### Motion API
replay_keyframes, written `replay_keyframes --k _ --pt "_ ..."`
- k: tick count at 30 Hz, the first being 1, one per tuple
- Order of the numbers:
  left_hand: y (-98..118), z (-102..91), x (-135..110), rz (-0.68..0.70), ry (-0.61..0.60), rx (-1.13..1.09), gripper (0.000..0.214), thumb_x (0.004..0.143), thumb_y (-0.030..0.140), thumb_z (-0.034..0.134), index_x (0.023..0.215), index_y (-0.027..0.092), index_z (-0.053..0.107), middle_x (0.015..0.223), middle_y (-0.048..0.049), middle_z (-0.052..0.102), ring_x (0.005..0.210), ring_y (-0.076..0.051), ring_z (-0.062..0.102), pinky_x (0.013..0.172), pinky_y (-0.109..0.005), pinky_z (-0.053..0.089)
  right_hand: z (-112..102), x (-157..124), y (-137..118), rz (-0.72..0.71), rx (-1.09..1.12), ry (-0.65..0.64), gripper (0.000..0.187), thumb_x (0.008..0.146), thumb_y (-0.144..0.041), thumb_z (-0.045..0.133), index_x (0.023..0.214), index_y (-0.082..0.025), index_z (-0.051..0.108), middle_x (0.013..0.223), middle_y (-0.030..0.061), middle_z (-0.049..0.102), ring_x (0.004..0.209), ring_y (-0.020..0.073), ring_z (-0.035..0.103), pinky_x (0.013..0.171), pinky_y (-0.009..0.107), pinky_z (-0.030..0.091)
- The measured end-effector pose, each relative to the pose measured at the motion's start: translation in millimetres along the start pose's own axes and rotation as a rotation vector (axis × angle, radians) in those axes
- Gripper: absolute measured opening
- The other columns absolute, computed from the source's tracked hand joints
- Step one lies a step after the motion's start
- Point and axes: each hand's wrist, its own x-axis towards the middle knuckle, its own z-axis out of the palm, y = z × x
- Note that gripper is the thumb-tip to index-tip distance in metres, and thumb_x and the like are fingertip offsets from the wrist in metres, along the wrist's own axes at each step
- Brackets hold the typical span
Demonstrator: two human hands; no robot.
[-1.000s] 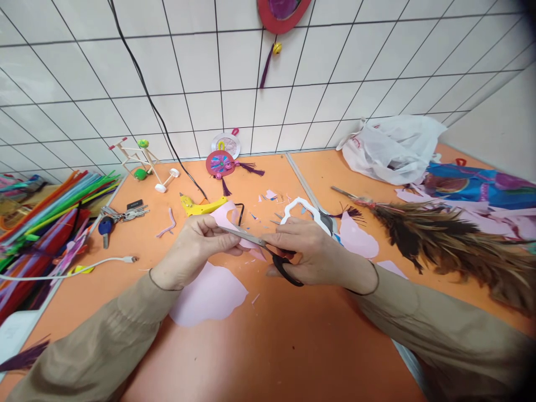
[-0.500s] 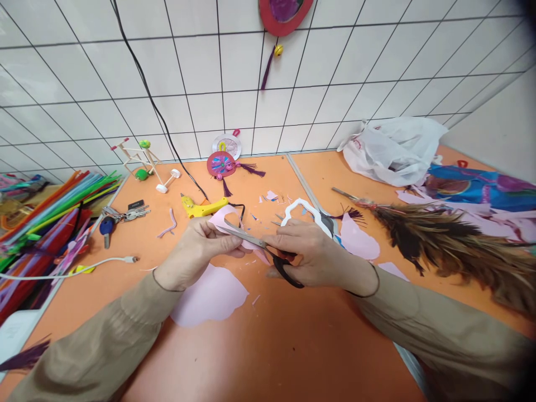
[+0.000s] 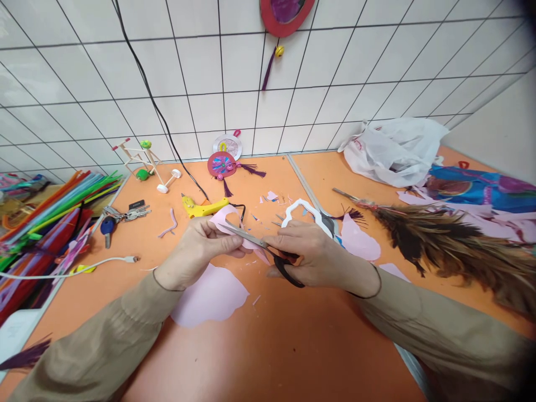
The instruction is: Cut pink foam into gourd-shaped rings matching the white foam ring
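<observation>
My left hand (image 3: 196,248) pinches a small pink paper piece (image 3: 228,219) above the orange table (image 3: 272,340). My right hand (image 3: 312,254) grips black-handled scissors (image 3: 268,251), fingers through the loops. The blades point left and are slightly apart around the pink piece's edge. A larger pink paper sheet (image 3: 211,296) lies flat just below my left hand. Small pink clippings are scattered around the hands.
A yellow glue gun (image 3: 203,206), keys (image 3: 121,215), a white cable (image 3: 84,268) and a pile of pipe cleaners (image 3: 46,223) lie left. A white cut-out shape (image 3: 304,212), pink scraps, brown feathers (image 3: 444,245) and a plastic bag (image 3: 393,148) lie right. Craft ornaments lean against the tiled wall.
The scissor blades have opened a little and tilted up along the pink piece. Both hands stay almost in place.
</observation>
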Motion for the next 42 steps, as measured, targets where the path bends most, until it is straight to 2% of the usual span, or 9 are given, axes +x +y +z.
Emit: replay_keyframes --k 4,10,18,24,29,33,37,42 --pt "0.4 0.3 0.2 0.001 0.000 0.001 0.013 0.071 0.025 0.081 0.078 0.014 0.078 0.078 -0.0076 0.077 0.072 -0.018 0.072 0.067 -0.025 0.060 0.5 -1.0 0.9 0.009 0.002 -0.006 0.029 0.090 -0.043 0.061 0.082 -0.016 0.066 0.055 -0.0038 0.046 0.052 0.0102 0.040 0.052 0.025 0.029" --pt "0.2 -2.6 -0.5 0.004 -0.017 0.023 0.012 0.075 0.023 0.077 0.083 0.014 0.078 0.086 -0.0102 0.079 0.079 -0.021 0.074 0.071 -0.028 0.060 -0.1 -2.1 0.8 0.045 -0.015 -0.049 0.030 0.090 -0.043 0.060 0.077 -0.016 0.063 0.058 -0.0016 0.051 0.055 0.0117 0.042 0.056 0.026 0.030" --pt "0.5 -8.6 -0.9 0.071 -0.011 0.014 0.007 0.078 0.021 0.075 0.084 0.018 0.079 0.082 -0.0052 0.078 0.077 -0.017 0.073 0.070 -0.025 0.060 -0.6 -0.9 -0.3 0.034 0.002 -0.039 0.026 0.089 -0.039 0.061 0.076 -0.016 0.063 0.057 -0.0025 0.050 0.054 0.0108 0.041 0.055 0.026 0.029" --pt "-2.7 -8.6 -1.0 0.064 -0.027 0.009 0.009 0.080 0.021 0.073 0.086 0.018 0.079 0.088 -0.0060 0.079 0.081 -0.018 0.073 0.071 -0.024 0.059 0.8 -1.3 0.6 0.012 -0.005 0.006 0.029 0.090 -0.041 0.061 0.077 -0.016 0.064 0.055 -0.0030 0.047 0.052 0.0106 0.040 0.053 0.025 0.028" --pt "-0.5 -7.5 -0.4 0.058 -0.024 0.002 0.009 0.078 0.022 0.075 0.083 0.016 0.079 0.086 -0.0078 0.078 0.080 -0.019 0.073 0.070 -0.025 0.059 0.1 -0.2 -0.6 0.013 -0.008 0.003 0.029 0.090 -0.039 0.061 0.074 -0.015 0.063 0.055 -0.0037 0.044 0.051 0.0101 0.038 0.052 0.025 0.028" --pt "-0.3 -6.6 0.5 0.052 -0.016 -0.019 0.010 0.076 0.022 0.076 0.082 0.015 0.078 0.083 -0.0086 0.078 0.078 -0.020 0.074 0.069 -0.027 0.060 0.5 0.2 -0.6 0.011 -0.005 0.012 0.030 0.090 -0.039 0.062 0.073 -0.015 0.063 0.055 -0.0031 0.047 0.051 0.0098 0.039 0.052 0.025 0.028" --pt "-1.4 -6.1 1.0 0.070 -0.005 -0.059 0.007 0.074 0.021 0.078 0.079 0.017 0.078 0.078 -0.0054 0.078 0.074 -0.018 0.073 0.067 -0.025 0.060 0.7 -0.4 -0.1 0.027 0.006 -0.012 0.029 0.090 -0.039 0.061 0.075 -0.015 0.063 0.056 -0.0023 0.050 0.051 0.0102 0.042 0.053 0.025 0.030" --pt "2.1 -6.7 0.2 0.053 -0.003 -0.012 0.011 0.074 0.023 0.078 0.081 0.015 0.079 0.080 -0.0075 0.078 0.076 -0.018 0.072 0.068 -0.024 0.059 -0.1 -0.3 -0.6 0.019 -0.010 -0.010 0.028 0.092 -0.039 0.059 0.076 -0.016 0.063 0.056 -0.0029 0.049 0.051 0.0102 0.040 0.053 0.025 0.029"
